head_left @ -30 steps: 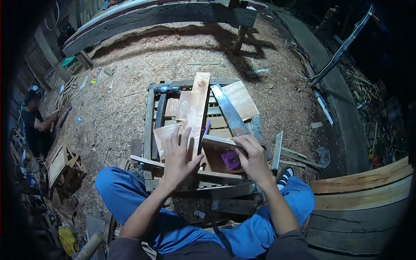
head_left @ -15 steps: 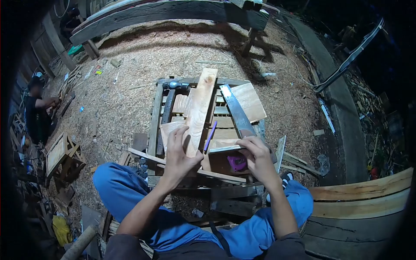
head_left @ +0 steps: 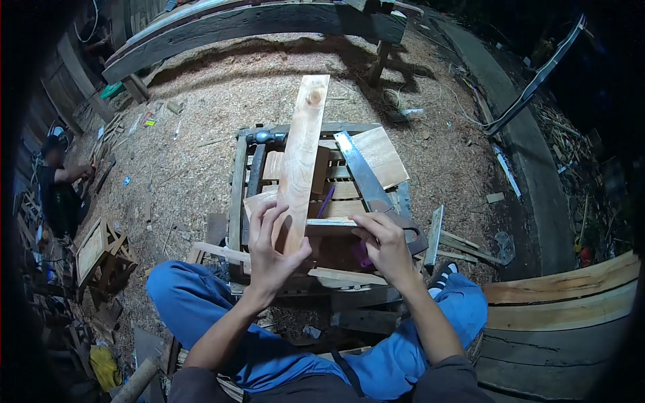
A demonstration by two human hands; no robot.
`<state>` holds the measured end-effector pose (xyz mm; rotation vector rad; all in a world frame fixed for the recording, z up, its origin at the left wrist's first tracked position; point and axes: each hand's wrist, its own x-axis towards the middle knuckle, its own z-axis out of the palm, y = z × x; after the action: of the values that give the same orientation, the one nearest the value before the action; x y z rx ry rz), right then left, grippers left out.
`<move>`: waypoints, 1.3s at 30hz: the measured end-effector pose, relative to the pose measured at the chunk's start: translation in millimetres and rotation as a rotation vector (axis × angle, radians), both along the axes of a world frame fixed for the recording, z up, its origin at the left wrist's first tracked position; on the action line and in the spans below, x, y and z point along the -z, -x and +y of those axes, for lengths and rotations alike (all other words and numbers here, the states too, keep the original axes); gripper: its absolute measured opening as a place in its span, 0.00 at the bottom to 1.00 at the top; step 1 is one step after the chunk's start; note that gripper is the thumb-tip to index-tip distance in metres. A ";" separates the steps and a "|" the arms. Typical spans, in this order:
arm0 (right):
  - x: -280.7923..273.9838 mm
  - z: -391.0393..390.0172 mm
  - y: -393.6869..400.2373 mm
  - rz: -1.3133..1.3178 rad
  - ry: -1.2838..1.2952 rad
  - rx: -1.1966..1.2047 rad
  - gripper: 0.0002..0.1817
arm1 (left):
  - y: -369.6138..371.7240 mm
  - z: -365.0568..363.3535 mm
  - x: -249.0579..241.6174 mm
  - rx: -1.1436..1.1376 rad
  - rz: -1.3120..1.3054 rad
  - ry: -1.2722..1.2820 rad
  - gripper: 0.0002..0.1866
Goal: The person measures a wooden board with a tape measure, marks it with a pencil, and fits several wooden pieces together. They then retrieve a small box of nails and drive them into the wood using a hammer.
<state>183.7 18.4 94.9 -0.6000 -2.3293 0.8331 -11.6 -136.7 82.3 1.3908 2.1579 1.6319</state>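
In the head view, my left hand [head_left: 274, 248] is wrapped round the near end of a long, pale wooden board [head_left: 306, 141] with a knot near its far end. My right hand [head_left: 384, 245] pinches the right end of a short, thin wooden piece [head_left: 332, 223], whose left end comes right up to the board's edge. Behind that piece a purple pen [head_left: 326, 200] is partly hidden. A purple tape measure [head_left: 360, 256] shows dimly beneath my right hand. Just past that hand lies a handsaw [head_left: 361, 168], its handle close to my knuckles.
A slatted wooden stand [head_left: 236, 181] carries a hammer [head_left: 267, 138] and a square plywood piece [head_left: 381, 158]. Shavings cover the ground. A heavy beam [head_left: 255, 30] spans the back; planks [head_left: 564, 295] lie at right. Another person [head_left: 57, 178] sits at far left near a small wooden frame [head_left: 94, 252].
The long board has shifted forward and slightly left, rising over the stand's far edge. The short piece has moved left towards it with my right hand, covering more of the pen and tape measure.
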 end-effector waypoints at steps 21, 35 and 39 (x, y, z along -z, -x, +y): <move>-19.5 -5.9 -8.9 -0.096 -0.058 -0.077 0.18 | -41.3 2.7 -20.6 0.135 0.142 0.170 0.37; -18.0 -10.7 -3.1 -0.098 -0.027 -0.012 0.15 | -42.0 -1.6 -33.1 0.303 0.035 0.113 0.46; -15.5 -9.3 -3.7 -0.083 -0.012 0.027 0.16 | -38.8 -3.2 -36.0 0.358 -0.081 0.188 0.52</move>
<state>187.3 9.1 110.4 -0.6711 -2.3942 0.7959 27.2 -139.9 118.3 1.5160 1.8305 1.2973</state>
